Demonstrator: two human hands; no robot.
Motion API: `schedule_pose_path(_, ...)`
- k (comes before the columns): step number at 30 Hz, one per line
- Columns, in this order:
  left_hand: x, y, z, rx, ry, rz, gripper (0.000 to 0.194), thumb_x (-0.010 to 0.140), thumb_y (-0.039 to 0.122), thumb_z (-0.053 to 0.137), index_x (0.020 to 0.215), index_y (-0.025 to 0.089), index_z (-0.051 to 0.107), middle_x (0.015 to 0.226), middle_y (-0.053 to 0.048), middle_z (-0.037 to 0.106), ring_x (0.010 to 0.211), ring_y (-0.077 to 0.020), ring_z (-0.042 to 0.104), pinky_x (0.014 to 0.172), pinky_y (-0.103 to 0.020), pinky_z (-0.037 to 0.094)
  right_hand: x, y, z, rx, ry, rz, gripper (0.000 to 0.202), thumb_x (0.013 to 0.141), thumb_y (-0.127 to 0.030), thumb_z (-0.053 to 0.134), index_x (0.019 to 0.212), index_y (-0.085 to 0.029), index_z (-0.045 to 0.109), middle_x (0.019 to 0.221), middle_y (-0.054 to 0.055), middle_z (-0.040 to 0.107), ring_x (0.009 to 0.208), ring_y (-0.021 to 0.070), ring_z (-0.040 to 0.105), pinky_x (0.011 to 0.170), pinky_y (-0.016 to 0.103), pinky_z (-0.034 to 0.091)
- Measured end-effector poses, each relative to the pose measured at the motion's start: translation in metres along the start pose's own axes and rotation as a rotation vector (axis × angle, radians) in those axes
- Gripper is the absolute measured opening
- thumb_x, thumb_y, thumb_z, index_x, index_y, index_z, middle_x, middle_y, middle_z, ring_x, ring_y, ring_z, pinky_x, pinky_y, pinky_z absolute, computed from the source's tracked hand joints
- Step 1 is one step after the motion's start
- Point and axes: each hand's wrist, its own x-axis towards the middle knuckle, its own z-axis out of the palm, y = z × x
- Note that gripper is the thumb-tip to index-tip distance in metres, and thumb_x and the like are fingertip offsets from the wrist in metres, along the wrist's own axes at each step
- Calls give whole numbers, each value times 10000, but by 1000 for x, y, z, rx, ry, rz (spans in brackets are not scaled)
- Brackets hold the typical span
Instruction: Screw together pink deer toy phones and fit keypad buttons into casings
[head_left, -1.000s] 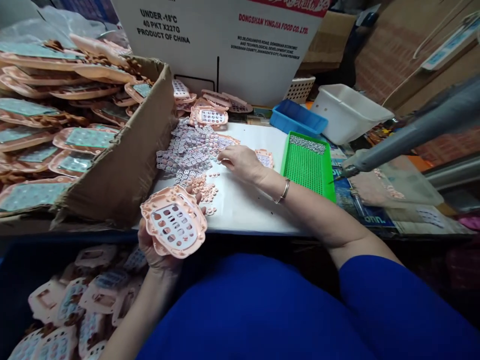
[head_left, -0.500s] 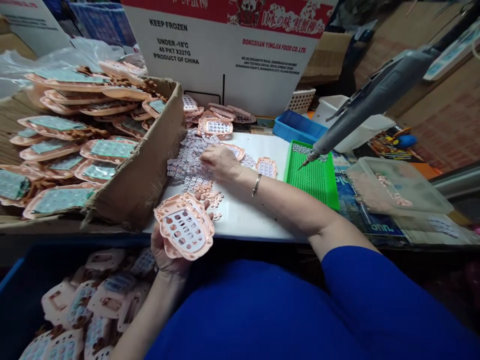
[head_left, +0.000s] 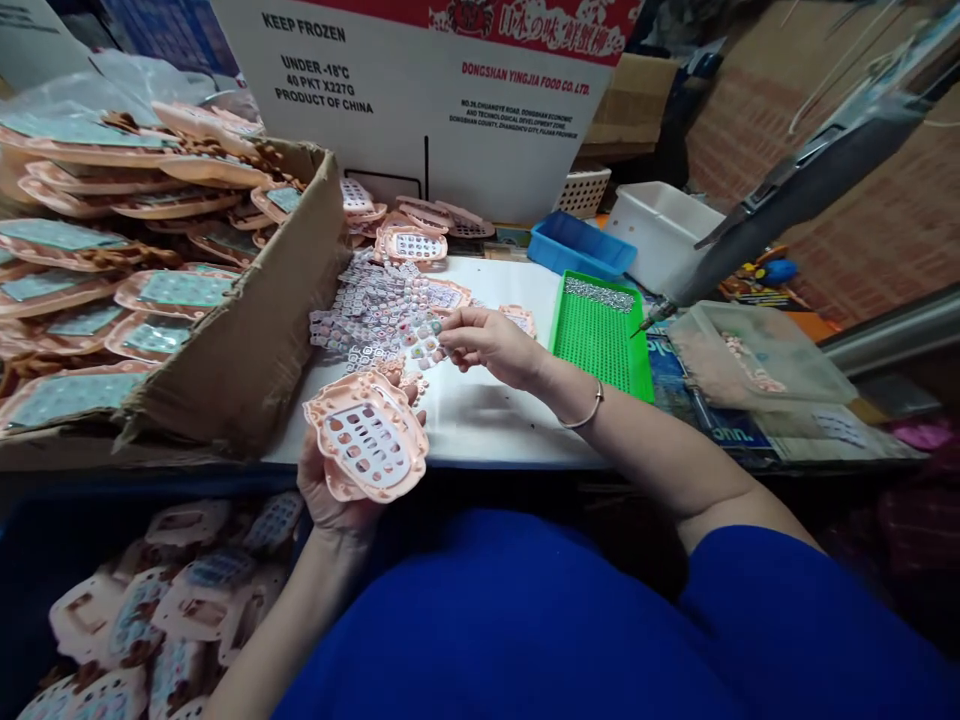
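A pink plastic shell [head_left: 367, 440] with a white panel full of holes rests in my left hand [head_left: 324, 495], whose fingers curl round it from below. Above and to the right, my right hand [head_left: 491, 345] pinches a small sheet of printed button keys [head_left: 424, 345] by its right edge. Behind that sheet lies a heap of similar key sheets [head_left: 367, 300] on the white tabletop [head_left: 495, 430]. Small pink pieces [head_left: 411, 382] are scattered just beyond the held shell, partly hidden by it.
At left stands a cardboard box [head_left: 247, 310] stacked with pink shells; below it a blue bin [head_left: 22, 560] holds more. A green tray [head_left: 600, 335] with screws lies at right, under a hanging electric screwdriver [head_left: 787, 190]. Behind are a blue tray [head_left: 581, 245] and more shells [head_left: 411, 243].
My right hand has come back from the heap toward me and to the right, now with a key sheet in its fingers. My left hand still holds the shell. The view has shifted slightly.
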Motion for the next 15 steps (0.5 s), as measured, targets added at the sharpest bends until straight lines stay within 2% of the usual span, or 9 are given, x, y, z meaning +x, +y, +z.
schedule_pose_path(4,0,-4,4,2,35,17,738,615,475,778,1303,302,576,1470,-61,510,1450,-390,245,1154,-601,239,-15,5,-7,-67,31,-16,41,731,-110,581,746,-147,586,554,-55,573,477,52,472,472,181,384)
schedule_pose_path(9,-2,-4,6,48,-33,40,731,652,499,741,1326,292,552,1491,-73,482,1443,-393,260,1147,-613,242,-35,2,-21,-482,73,-208,165,755,-85,525,838,-124,662,576,-54,565,532,56,535,528,188,418)
schedule_pose_path(11,-2,-6,8,63,-43,54,763,620,499,772,1324,300,553,1483,-67,492,1434,-392,284,1148,-604,252,-44,-5,-23,-563,-2,-228,200,754,-83,525,883,-118,674,552,-68,544,493,45,511,499,180,398)
schedule_pose_path(15,1,-17,7,103,-28,106,779,553,471,841,1272,287,602,1388,-66,589,1365,-385,415,1126,-524,349,-56,-22,-13,-530,-219,-106,168,773,-91,521,851,-112,669,537,-66,532,436,44,479,425,177,367)
